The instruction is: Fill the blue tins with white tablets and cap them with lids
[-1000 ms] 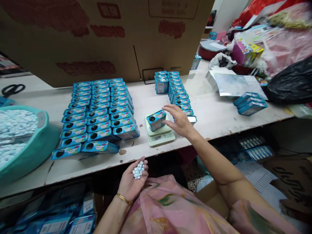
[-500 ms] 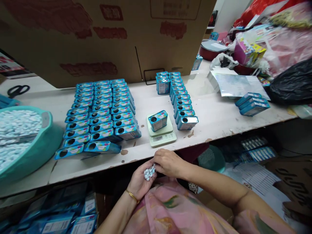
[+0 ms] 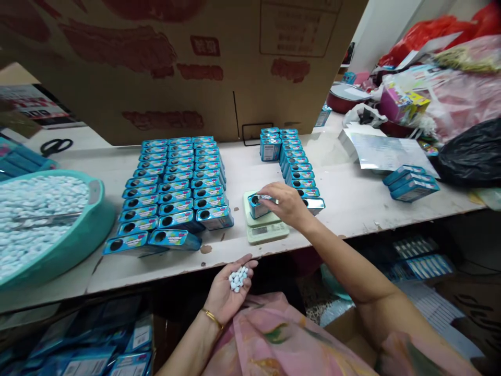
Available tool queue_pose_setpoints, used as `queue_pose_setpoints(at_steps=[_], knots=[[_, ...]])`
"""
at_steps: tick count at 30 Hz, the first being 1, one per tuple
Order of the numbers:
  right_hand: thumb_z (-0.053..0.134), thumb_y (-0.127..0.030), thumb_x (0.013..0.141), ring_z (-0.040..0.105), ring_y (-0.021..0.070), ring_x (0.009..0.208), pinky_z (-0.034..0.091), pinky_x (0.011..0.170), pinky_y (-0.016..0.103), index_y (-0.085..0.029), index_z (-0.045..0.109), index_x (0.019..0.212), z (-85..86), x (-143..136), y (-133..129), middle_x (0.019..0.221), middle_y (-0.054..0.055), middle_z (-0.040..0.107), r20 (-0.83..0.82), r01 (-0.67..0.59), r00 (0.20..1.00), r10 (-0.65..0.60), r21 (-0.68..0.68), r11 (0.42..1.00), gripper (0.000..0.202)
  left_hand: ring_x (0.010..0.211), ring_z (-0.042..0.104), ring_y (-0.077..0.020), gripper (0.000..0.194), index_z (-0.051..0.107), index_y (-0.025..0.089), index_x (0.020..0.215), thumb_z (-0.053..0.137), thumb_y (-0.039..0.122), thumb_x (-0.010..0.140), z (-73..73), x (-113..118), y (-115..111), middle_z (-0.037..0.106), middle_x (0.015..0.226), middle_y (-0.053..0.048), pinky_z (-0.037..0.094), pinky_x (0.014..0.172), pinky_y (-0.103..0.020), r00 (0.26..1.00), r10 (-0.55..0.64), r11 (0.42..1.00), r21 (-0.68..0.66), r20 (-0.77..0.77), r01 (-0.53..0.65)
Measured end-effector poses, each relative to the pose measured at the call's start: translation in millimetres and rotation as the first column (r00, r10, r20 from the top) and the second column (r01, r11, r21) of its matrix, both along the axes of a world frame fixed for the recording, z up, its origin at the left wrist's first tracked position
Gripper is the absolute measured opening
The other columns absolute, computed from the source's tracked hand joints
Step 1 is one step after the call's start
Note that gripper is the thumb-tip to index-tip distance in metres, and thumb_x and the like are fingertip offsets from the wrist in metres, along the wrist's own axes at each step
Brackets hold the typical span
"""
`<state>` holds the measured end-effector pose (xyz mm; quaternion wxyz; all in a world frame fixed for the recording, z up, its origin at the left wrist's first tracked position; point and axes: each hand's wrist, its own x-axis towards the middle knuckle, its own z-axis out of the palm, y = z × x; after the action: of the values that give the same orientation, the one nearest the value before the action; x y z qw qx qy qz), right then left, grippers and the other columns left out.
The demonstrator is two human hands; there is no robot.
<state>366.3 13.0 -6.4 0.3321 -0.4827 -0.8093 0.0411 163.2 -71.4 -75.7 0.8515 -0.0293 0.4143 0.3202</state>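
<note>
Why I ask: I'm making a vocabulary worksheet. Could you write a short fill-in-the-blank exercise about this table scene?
The left hand is palm ____, holding pale-blue candies. The right hand is at a blue tin standing on a digital ____. Black-handled ____ lie on the table behind the teal tub. A gold-coloured bracelet circles the ____ wrist.

Missing words: up; scale; scissors; left.
</note>
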Motion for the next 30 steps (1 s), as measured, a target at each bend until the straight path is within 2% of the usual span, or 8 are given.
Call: queue_pose_setpoints(at_steps=[3,7,11,17,20,22,25,30], knots=[[0.060,-0.025,0.070,0.043,0.0217,0.103,0.035,0.086,0.038,-0.018,0.051,0.106,-8.7,11.1,14.1,0.112,0.008,0.050,0.178,0.035,0.984,-0.022,-0.067,0.997,0.037,0.057,0.053,-0.0088,0.028,0.052,0.006,0.098,0.045,0.006,0.071,-3.2,-7.0,-0.7,0.061,0.080,-0.013,0.042,0.043,-0.017,1.000,0.029,1.000,-0.008,0.000,-0.029],[0.058,-0.022,0.071,0.046,0.0207,0.093,0.039,0.080,0.034,-0.016,0.051,0.103,-8.1,6.9,10.4,0.099,0.008,0.054,0.280,0.073,0.960,-0.023,-0.168,0.983,0.033,0.056,0.052,-0.0084,0.025,0.053,0.005,0.094,0.046,0.006,0.071,-8.9,-20.2,-4.5,0.060,0.080,-0.013,0.040,0.042,-0.016,0.996,0.091,0.995,-0.030,-0.019,-0.091],[0.054,-0.028,0.075,0.045,0.0201,0.089,0.040,0.077,0.032,-0.015,0.050,0.100,-3.2,-36.1,-4.4,0.094,0.008,0.052,0.285,-0.017,0.956,0.066,-0.173,0.985,0.028,0.055,0.052,-0.0083,0.022,0.053,0.006,0.091,0.045,0.006,0.071,-12.3,-28.0,-4.8,0.060,0.078,-0.013,0.040,0.041,-0.016,0.990,0.131,0.990,-0.051,-0.041,-0.133],[0.053,-0.029,0.076,0.045,0.0192,0.089,0.040,0.074,0.030,-0.015,0.048,0.102,-23.2,-100.0,-4.5,0.095,0.008,0.052,0.290,-0.073,0.950,0.112,-0.143,0.987,0.030,0.056,0.052,-0.0092,0.020,0.053,0.007,0.090,0.042,0.005,0.073,-7.6,-32.2,12.4,0.059,0.076,-0.011,0.040,0.040,-0.017,0.982,0.176,0.984,-0.018,-0.070,-0.178],[0.053,-0.034,0.077,0.045,0.0193,0.089,0.039,0.076,0.032,-0.017,0.049,0.105,-23.5,-76.1,-8.5,0.098,0.008,0.052,0.302,-0.047,0.951,0.063,-0.062,0.997,0.033,0.058,0.053,-0.0098,0.022,0.052,0.009,0.093,0.042,0.004,0.074,-8.7,-38.2,19.0,0.058,0.079,-0.012,0.041,0.041,-0.018,0.980,0.187,0.982,0.002,-0.064,-0.187],[0.050,-0.035,0.078,0.046,0.0195,0.090,0.038,0.078,0.033,-0.017,0.054,0.099,-18.3,-39.5,-20.8,0.098,0.008,0.053,0.281,0.091,0.956,-0.086,-0.004,0.996,0.027,0.058,0.053,-0.0094,0.025,0.051,0.010,0.097,0.041,0.004,0.074,-12.0,-41.3,19.7,0.058,0.080,-0.011,0.041,0.041,-0.018,0.978,0.198,0.980,-0.010,-0.063,-0.199],[0.051,-0.029,0.078,0.045,0.0224,0.093,0.036,0.080,0.037,-0.018,0.057,0.093,-16.1,21.9,-43.0,0.099,0.009,0.054,0.324,0.385,0.866,-0.381,0.054,0.921,0.020,0.056,0.052,-0.0089,0.028,0.049,0.010,0.100,0.040,0.004,0.074,-17.0,-39.3,16.6,0.058,0.080,-0.011,0.041,0.040,-0.018,0.981,0.184,0.981,-0.051,-0.058,-0.187],[0.049,-0.021,0.079,0.043,0.0236,0.099,0.034,0.080,0.037,-0.020,0.058,0.089,-40.6,73.4,-55.8,0.108,0.009,0.051,0.466,0.442,0.772,-0.432,0.094,0.892,0.014,0.055,0.052,-0.0085,0.026,0.049,0.008,0.098,0.042,0.004,0.073,-15.6,-22.6,10.3,0.058,0.078,-0.011,0.041,0.040,-0.017,0.992,0.117,0.991,-0.053,-0.035,-0.119]])
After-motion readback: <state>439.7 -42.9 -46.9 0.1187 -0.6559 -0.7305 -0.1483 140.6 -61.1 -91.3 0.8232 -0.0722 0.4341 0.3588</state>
